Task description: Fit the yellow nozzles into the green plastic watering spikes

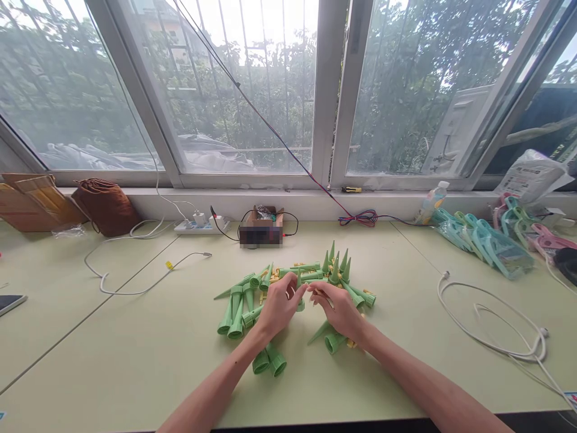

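Note:
My left hand (282, 304) is closed around a green plastic spike (300, 280), which stands point up with its wider end low between my hands. Close beside it, my right hand (338, 305) has thumb and fingers pinched together at the spike's tip. Whatever is in that pinch is too small to make out. Green hollow spikes (236, 322) lie in a heap left of my left hand, and several others (335, 270) stand point up behind my right hand. Small yellow plastic pieces (368, 292) are scattered among them. Two spikes (276, 361) lie under my left wrist.
Behind the heap is a small open box (260, 234) with cables, beside a power strip (198, 225). A white cable (148, 290) runs at left, another coiled cable (491, 349) at right. Bagged teal hangers (489, 243) and a bottle (433, 203) stand back right.

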`<action>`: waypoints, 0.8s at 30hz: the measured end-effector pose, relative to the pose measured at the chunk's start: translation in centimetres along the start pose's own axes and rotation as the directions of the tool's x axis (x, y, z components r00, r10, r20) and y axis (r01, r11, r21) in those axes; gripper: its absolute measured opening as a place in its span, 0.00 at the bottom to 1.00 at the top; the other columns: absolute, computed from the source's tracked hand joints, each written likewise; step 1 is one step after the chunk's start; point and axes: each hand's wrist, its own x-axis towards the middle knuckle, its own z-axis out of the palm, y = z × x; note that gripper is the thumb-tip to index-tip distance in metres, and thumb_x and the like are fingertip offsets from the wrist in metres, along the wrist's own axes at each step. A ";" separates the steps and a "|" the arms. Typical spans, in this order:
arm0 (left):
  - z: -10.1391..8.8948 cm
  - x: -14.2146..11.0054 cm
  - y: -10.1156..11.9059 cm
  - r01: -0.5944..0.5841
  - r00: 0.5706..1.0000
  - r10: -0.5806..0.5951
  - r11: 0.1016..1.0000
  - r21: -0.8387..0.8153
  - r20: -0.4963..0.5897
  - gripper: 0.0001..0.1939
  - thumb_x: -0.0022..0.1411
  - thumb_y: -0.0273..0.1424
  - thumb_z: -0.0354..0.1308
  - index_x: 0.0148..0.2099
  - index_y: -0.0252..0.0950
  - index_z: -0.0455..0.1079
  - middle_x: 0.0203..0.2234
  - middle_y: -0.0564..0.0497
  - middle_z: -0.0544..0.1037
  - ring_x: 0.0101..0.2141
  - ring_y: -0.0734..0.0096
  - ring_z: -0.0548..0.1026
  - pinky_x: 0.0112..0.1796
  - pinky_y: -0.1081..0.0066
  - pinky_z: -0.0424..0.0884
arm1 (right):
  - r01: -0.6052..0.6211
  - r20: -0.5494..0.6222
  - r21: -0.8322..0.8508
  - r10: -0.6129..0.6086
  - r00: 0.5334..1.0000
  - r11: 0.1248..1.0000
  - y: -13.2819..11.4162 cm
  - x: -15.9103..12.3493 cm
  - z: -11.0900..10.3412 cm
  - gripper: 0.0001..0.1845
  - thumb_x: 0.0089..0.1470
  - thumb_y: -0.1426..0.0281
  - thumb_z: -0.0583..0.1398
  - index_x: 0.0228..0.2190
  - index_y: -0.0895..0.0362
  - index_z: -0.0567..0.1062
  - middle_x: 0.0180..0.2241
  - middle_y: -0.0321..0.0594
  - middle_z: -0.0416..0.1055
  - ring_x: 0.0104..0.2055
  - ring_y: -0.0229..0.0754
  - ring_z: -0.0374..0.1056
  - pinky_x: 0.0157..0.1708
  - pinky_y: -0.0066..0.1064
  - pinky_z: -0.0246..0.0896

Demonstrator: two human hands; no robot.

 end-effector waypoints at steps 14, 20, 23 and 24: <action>0.0 0.0 0.3 0.003 1.000 -0.003 1.000 -0.018 0.000 0.15 0.66 0.39 0.54 0.31 0.38 0.57 0.21 0.58 0.62 0.21 0.77 0.61 0.24 0.76 0.58 | 0.023 -0.064 0.055 -0.019 0.998 0.998 0.8 0.0 0.4 0.05 0.62 0.70 0.58 0.38 0.55 0.74 0.37 0.42 0.75 0.36 0.42 0.74 0.39 0.35 0.73; 0.0 0.0 0.2 0.012 1.000 -0.013 0.999 -0.036 -0.009 0.15 0.66 0.39 0.54 0.30 0.38 0.57 0.21 0.58 0.62 0.22 0.77 0.60 0.23 0.76 0.57 | 0.145 0.023 -0.037 -0.144 0.989 0.989 0.4 0.1 0.0 0.15 0.66 0.72 0.52 0.45 0.52 0.77 0.40 0.43 0.73 0.36 0.41 0.71 0.36 0.34 0.70; 0.0 0.0 0.2 0.012 1.000 -0.013 0.999 -0.048 -0.014 0.15 0.66 0.38 0.54 0.30 0.38 0.57 0.21 0.58 0.62 0.22 0.77 0.60 0.23 0.76 0.57 | 0.143 0.016 -0.038 -0.143 0.990 0.989 0.3 0.0 0.0 0.16 0.66 0.72 0.51 0.46 0.52 0.77 0.38 0.43 0.73 0.34 0.39 0.70 0.36 0.33 0.70; 0.0 0.0 0.2 0.012 1.000 -0.013 0.999 -0.050 -0.016 0.15 0.66 0.38 0.54 0.30 0.38 0.57 0.21 0.58 0.62 0.22 0.77 0.60 0.23 0.76 0.57 | 0.135 0.004 -0.042 -0.135 0.991 0.990 0.2 0.0 0.1 0.15 0.66 0.72 0.51 0.46 0.53 0.77 0.37 0.42 0.73 0.33 0.39 0.70 0.35 0.33 0.69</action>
